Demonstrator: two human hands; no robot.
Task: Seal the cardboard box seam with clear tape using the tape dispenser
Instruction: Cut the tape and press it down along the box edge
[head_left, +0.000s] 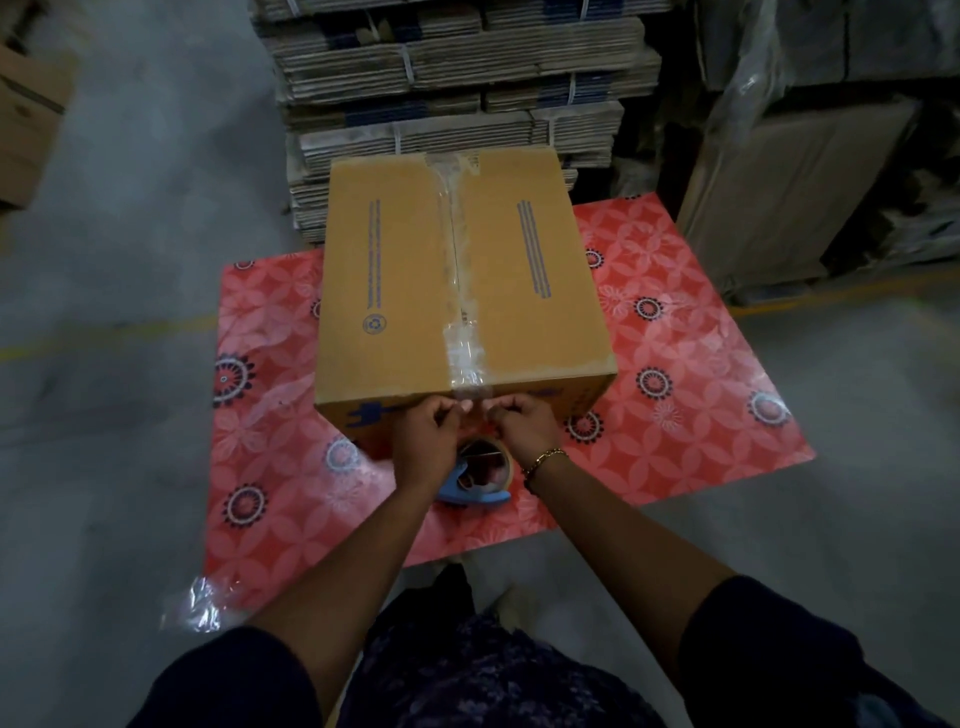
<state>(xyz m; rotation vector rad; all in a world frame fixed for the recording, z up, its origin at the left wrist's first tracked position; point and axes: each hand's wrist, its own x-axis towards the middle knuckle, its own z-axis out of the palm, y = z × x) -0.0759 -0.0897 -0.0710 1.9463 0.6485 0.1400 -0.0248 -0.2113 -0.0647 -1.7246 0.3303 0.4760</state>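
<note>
A closed brown cardboard box (395, 291) stands on a red patterned table (691, 415). Clear tape (460, 291) runs along its centre seam from the far edge to the near edge and down the front face. My left hand (423, 441) and my right hand (522, 423) are side by side at the box's near face, fingertips pinching the tape end just below the top edge. The blue tape dispenser (475, 478) with its roll lies on the table under and between my wrists, partly hidden by them.
Stacks of flattened, strapped cartons (452, 83) rise right behind the table. Plastic-wrapped cartons (810, 156) stand at the right, another box (28, 114) at the far left. Crumpled clear film (200, 603) hangs at the table's near left corner. Grey concrete floor surrounds the table.
</note>
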